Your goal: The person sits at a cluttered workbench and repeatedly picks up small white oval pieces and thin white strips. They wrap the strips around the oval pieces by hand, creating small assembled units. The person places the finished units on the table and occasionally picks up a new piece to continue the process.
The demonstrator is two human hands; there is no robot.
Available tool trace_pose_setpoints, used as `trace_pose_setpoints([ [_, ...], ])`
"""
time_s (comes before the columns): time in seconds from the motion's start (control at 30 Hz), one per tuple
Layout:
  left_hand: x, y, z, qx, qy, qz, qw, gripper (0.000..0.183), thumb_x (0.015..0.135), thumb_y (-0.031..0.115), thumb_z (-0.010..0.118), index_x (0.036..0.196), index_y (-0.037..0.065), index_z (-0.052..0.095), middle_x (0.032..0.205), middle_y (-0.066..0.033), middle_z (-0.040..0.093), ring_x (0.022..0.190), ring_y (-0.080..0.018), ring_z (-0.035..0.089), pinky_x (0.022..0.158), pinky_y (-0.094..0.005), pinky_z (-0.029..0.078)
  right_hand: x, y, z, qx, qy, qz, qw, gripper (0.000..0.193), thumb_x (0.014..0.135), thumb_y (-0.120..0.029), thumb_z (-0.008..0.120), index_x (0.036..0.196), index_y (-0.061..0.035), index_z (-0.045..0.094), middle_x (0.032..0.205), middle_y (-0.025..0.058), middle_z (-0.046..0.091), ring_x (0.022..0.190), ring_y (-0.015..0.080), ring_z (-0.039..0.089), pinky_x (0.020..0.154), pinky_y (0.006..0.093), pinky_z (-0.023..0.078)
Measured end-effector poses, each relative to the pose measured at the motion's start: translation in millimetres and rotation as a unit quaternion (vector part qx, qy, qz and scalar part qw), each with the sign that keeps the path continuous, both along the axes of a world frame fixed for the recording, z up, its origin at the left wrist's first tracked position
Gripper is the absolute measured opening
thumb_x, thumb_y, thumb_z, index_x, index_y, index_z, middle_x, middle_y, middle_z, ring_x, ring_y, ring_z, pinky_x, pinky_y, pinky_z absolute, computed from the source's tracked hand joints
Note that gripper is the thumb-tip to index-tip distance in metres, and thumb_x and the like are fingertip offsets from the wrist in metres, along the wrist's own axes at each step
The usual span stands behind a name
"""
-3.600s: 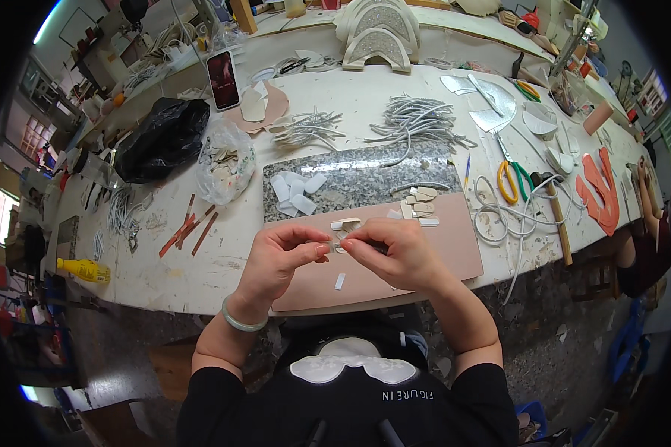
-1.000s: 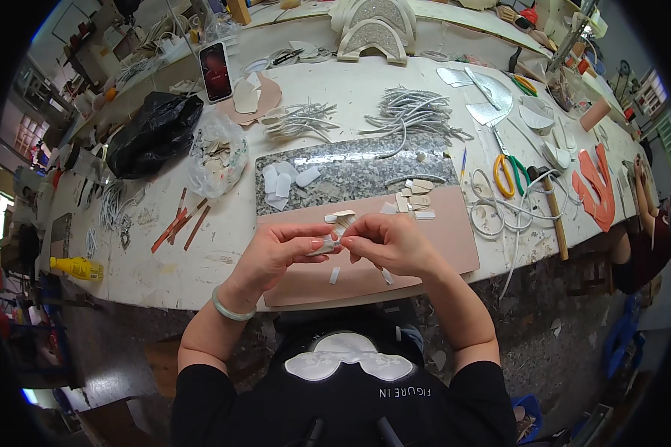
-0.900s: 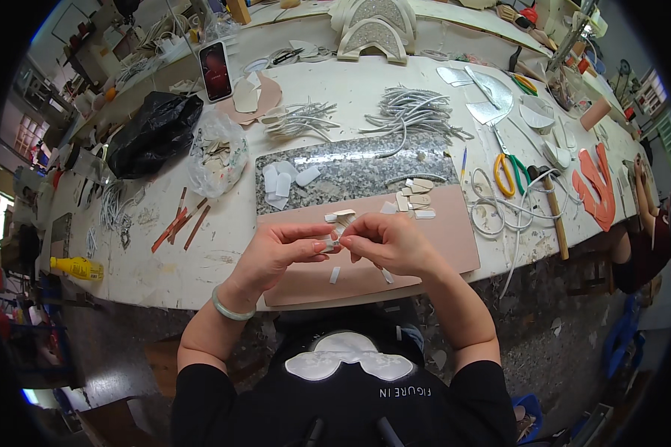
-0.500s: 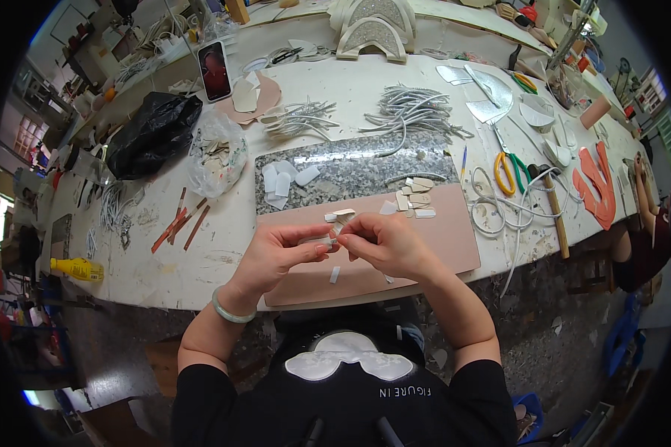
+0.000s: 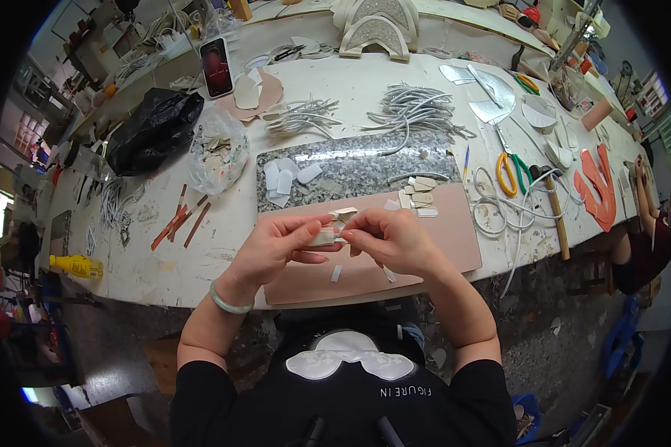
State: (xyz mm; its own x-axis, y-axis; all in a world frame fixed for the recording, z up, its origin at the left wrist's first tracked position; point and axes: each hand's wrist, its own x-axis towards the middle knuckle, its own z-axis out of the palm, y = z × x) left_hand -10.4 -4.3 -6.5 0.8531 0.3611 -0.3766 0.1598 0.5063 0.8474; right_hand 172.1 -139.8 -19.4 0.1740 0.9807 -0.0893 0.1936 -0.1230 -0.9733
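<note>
- One yellow bottle (image 5: 77, 266) lies on its side by the left table edge.
- One black plastic bag (image 5: 156, 134); below it, at least three reddish-brown strips (image 5: 190, 223), some crossing.
- One phone (image 5: 216, 67) props upright behind one clear bag (image 5: 218, 160) of scraps.
- One left hand (image 5: 279, 242), thumb and fingers closed on one small pale piece (image 5: 323, 237), above one pink board (image 5: 440, 246).
- Several overlapping white tabs (image 5: 283, 179) on one granite slab (image 5: 350, 175); the overlap hides their exact number.
- One white strip (image 5: 336, 273) on the board, just below the hands.
- One right hand (image 5: 386, 238), thumb and forefinger pinched on the piece's right end.
- Two bundles of silver cord (image 5: 414, 110), beyond the slab.
- One pair of scissors (image 5: 505, 162), with one yellow and one green handle.
- One hammer (image 5: 558, 212).
</note>
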Motion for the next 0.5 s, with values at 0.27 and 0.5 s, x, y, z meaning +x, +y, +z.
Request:
trace_pose_setpoints([
  [0.27,9.6,7.9,-7.5,0.166,0.001,-0.043,0.985,0.028,0.092,0.010,0.062,0.114,-0.006,0.061,0.093,-0.0137,0.069,0.084,-0.0173,0.068,0.073,-0.0260,0.056,3.3,3.9,5.4,-0.011,-0.009,-0.010,1.000,0.023,0.091,-0.020,0.063,0.100,0.0015,0.066,0.072,0.0072,0.068,0.059,0.0097,0.059,0.055,0.0245,0.047],
  [0.5,63.4,114.8,-7.0,0.306,-0.095,0.183,0.930,0.019,0.088,0.007,0.064,0.102,-0.005,0.066,0.085,-0.0094,0.069,0.075,-0.0146,0.066,0.070,-0.0260,0.055,55.9,-1.1,-3.6,0.150,-0.020,-0.177,0.973,0.035,0.091,-0.021,0.064,0.118,0.0013,0.059,0.093,0.0092,0.071,0.078,0.0125,0.066,0.068,0.0248,0.051],
])
